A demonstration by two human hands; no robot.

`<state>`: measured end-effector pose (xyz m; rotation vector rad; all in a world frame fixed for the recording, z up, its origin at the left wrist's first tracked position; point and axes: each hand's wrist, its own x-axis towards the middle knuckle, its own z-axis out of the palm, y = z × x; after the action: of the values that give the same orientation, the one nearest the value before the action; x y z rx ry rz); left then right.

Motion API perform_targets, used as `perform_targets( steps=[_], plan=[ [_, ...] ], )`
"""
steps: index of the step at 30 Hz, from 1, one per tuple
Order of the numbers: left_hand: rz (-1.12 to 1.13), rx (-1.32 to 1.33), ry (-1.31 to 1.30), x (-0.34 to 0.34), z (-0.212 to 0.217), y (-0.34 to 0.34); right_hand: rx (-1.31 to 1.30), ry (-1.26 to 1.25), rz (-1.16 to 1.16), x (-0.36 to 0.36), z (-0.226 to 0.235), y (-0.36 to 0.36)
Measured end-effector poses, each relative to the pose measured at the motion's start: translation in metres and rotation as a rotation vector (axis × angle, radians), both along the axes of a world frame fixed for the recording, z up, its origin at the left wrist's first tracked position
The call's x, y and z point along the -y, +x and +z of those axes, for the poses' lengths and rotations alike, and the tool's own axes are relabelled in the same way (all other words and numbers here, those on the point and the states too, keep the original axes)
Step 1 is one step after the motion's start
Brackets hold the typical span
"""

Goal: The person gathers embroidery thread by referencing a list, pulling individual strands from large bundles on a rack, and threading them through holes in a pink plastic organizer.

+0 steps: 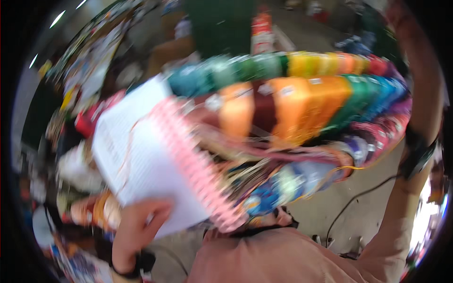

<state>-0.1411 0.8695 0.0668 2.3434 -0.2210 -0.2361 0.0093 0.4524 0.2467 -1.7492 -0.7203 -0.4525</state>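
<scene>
My left hand [146,219] is at the lower edge of a white printed sheet [155,174], its fingers curled and blurred; whatever they may hold is hidden. A thin reddish thread [128,155] trails across the paper above that hand. Along the sheet's right side runs a pink strip [188,160] with a row of holes or teeth. My right arm [398,207] reaches up along the right rim, a dark band at its wrist. The right hand [401,19] is dim and smeared at the top right corner, so its fingers cannot be read.
Rows of thread bundles in orange [311,104], teal [222,70] and yellow [311,63] stretch to the right of the strip. Blue-wrapped bundles [292,181] and loose strands lie nearer me. A black cable [363,192] crosses the floor; heaped goods [94,61] stand at left.
</scene>
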Motion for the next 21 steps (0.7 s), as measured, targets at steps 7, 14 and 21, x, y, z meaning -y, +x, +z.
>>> perform_targets(
  steps=[7, 14, 21],
  plan=[
    [0.149, -0.24, -0.438, -0.018, -0.029, 0.013, -0.559, 0.048, 0.483, -0.229, -0.196, -0.024],
    [0.273, -0.15, -0.65, 0.004, -0.029, 0.058, -0.466, -0.163, 0.191, -0.251, -0.205, 0.009],
    [0.391, -0.332, -0.894, -0.005, -0.019, 0.11, -0.345, -0.42, 0.314, -0.276, -0.2, 0.043]
  ],
)
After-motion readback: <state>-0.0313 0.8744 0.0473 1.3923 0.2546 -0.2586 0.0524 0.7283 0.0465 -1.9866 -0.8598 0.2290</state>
